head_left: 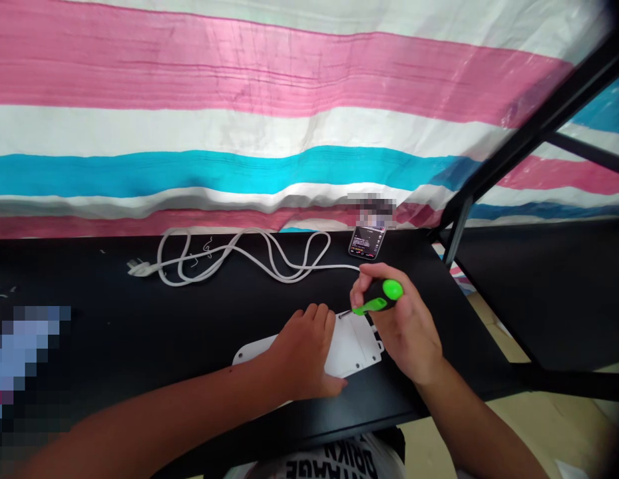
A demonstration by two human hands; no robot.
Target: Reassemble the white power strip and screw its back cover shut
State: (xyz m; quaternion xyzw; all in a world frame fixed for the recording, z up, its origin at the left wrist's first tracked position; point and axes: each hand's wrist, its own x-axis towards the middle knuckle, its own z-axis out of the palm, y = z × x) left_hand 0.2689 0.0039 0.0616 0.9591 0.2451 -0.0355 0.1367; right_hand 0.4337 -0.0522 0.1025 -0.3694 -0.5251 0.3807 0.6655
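Note:
A white power strip (350,346) lies on the black table, its flat side with screw holes facing up. My left hand (307,352) is closed across its middle, fingers at the far edge and thumb at the near edge, hiding that part. In my right hand (409,326) is a screwdriver (381,297) with a black and green handle. Its shaft slants down to the left, and the tip is at a screw hole near the strip's far right corner. Whether a screw sits in that hole I cannot tell.
A white power cord (277,266) lies in loose loops behind the strip, ending in a plug (140,268) at left. A lit phone (367,241) leans at the table's back. Striped sheeting (239,133) hangs behind; a black metal frame (529,140) stands at right.

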